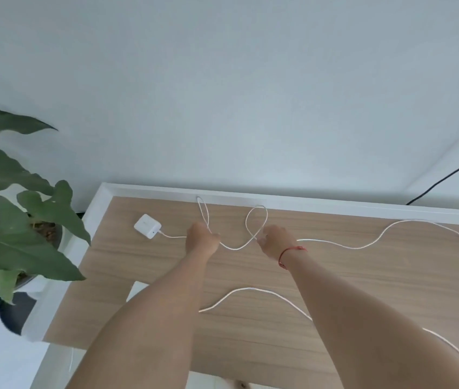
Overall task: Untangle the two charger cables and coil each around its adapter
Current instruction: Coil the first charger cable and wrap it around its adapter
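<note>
Head view.

Wood-grain table top with raised white rim (306, 204), set against a pale wall.

Near the far-left corner: white square plastic adapter (147, 226), flat on the wood. Thin white charger cable (233, 247) leaving its right side toward the left hand.

Left hand (202, 237): close to the far edge, just right of the adapter. Fingers curled into a fist round the cable, gripping it. Narrow loop (203, 211) standing out of the fist, its tip at the far rim.

Right hand (274, 242): near the far edge, right of the left hand, the two apart. Fingertips pinching the same cable where a rounder loop (256, 220) crosses itself. Thin red string bracelet (291, 251) on that wrist.

Between the hands: short slack sag of cable; touching the wood or not, cannot tell.

Right of the right hand: cable in a long wave along the far edge, out toward the right edge.

Closer to the near edge: second run of white cable (250, 289), arching from under the left forearm to under the right forearm, showing again toward the near-right corner. Well apart from the held cable wherever visible.

Beside the left forearm: flat white corner (135, 289), mostly hidden, not identifiable.

Off the left edge: green broad-leaved potted plant (26, 209). Beyond the far-right corner: black cable (447, 175) against the wall.
</note>
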Tool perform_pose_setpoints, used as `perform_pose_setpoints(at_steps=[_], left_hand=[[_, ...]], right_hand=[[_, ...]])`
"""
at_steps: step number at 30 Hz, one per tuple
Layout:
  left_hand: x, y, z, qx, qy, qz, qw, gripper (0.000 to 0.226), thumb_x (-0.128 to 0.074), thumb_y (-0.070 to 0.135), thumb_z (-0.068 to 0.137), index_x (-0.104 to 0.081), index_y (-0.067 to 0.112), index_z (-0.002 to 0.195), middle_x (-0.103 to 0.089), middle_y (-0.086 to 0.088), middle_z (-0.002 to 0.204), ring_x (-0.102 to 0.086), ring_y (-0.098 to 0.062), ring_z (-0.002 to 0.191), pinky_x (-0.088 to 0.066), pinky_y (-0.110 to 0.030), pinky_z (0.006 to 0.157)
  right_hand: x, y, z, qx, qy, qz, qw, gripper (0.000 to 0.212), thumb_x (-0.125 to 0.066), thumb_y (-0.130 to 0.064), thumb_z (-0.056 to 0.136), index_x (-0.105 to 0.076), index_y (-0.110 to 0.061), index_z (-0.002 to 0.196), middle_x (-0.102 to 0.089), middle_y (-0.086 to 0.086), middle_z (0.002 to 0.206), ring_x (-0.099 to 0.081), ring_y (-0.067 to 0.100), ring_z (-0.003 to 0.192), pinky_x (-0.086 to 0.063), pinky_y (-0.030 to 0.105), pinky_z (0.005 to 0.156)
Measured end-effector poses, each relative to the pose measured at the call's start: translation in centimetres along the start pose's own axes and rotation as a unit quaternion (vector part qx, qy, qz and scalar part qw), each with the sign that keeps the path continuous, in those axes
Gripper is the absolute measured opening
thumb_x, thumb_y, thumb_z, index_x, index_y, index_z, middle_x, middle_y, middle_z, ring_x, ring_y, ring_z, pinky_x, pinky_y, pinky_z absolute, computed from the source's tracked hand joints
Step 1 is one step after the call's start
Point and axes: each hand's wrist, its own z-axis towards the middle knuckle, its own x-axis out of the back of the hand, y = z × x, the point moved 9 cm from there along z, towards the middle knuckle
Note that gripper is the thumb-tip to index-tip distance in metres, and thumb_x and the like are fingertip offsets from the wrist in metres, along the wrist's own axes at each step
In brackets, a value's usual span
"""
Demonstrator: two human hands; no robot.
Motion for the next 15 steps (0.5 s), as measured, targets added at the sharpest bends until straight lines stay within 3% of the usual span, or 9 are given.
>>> perform_pose_setpoints(at_steps=[4, 6, 8, 9, 11, 15], left_hand=[[-0.5, -0.8, 1.1, -0.030, -0.010, -0.065, 0.997, 0.021, -0.062, 0.007, 0.084, -0.062, -0.008, 0.100, -0.065, -0.024, 0.103, -0.063, -0.038, 0.101, -0.049, -0.038, 0.075], [-0.4, -0.6, 1.2, -0.051, -0.016, -0.075, 0.996, 0.009, -0.057, 0.005, 0.087, -0.058, -0.004, 0.088, -0.061, -0.024, 0.094, -0.061, -0.040, 0.099, -0.044, -0.036, 0.070], [-0.1, -0.5, 1.0, -0.069, -0.020, -0.077, 0.994, 0.011, -0.054, 0.004, 0.089, -0.052, 0.003, 0.078, -0.058, -0.022, 0.089, -0.060, -0.040, 0.098, -0.044, -0.036, 0.071], [-0.1, -0.6, 0.7, -0.076, -0.029, -0.071, 0.994, 0.007, -0.053, 0.005, 0.090, -0.056, 0.000, 0.085, -0.061, -0.023, 0.094, -0.060, -0.039, 0.101, -0.045, -0.037, 0.076], [-0.1, -1.1, 0.2, -0.086, -0.035, -0.064, 0.994, 0.027, -0.050, 0.006, 0.091, -0.058, -0.004, 0.114, -0.063, -0.021, 0.111, -0.059, -0.038, 0.106, -0.048, -0.038, 0.084], [1.1, -1.5, -2.3, -0.102, -0.046, -0.055, 0.992, 0.053, -0.044, 0.009, 0.091, -0.043, 0.013, 0.145, -0.054, -0.012, 0.137, -0.056, -0.032, 0.119, -0.047, -0.031, 0.087]], right_hand=[[-0.9, -0.9, -0.1, -0.002, 0.019, 0.022, 1.000, 0.026, -0.050, -0.018, 0.093, -0.066, -0.013, 0.113, -0.065, 0.009, 0.118, -0.060, 0.031, 0.109, -0.049, 0.035, 0.089], [-0.8, -1.4, -0.4, -0.002, 0.028, 0.025, 0.999, 0.031, -0.048, -0.014, 0.093, -0.065, -0.014, 0.118, -0.064, 0.009, 0.121, -0.059, 0.031, 0.112, -0.047, 0.034, 0.090], [-0.6, -1.7, -0.7, -0.004, 0.035, 0.031, 0.999, 0.032, -0.047, -0.013, 0.094, -0.062, -0.012, 0.122, -0.062, 0.010, 0.125, -0.057, 0.031, 0.116, -0.045, 0.033, 0.092], [-0.5, -1.8, -1.0, -0.007, 0.039, 0.029, 0.999, 0.031, -0.047, -0.012, 0.095, -0.060, -0.010, 0.123, -0.061, 0.011, 0.126, -0.056, 0.031, 0.117, -0.044, 0.033, 0.092], [-0.2, -2.0, -1.8, -0.012, 0.048, 0.019, 0.999, 0.032, -0.045, -0.012, 0.096, -0.057, -0.009, 0.125, -0.059, 0.012, 0.128, -0.055, 0.031, 0.119, -0.044, 0.034, 0.092], [0.5, -2.4, -3.6, -0.009, 0.065, 0.008, 0.998, 0.020, -0.044, -0.014, 0.094, -0.058, -0.010, 0.108, -0.062, 0.014, 0.118, -0.058, 0.033, 0.109, -0.042, 0.032, 0.078]])
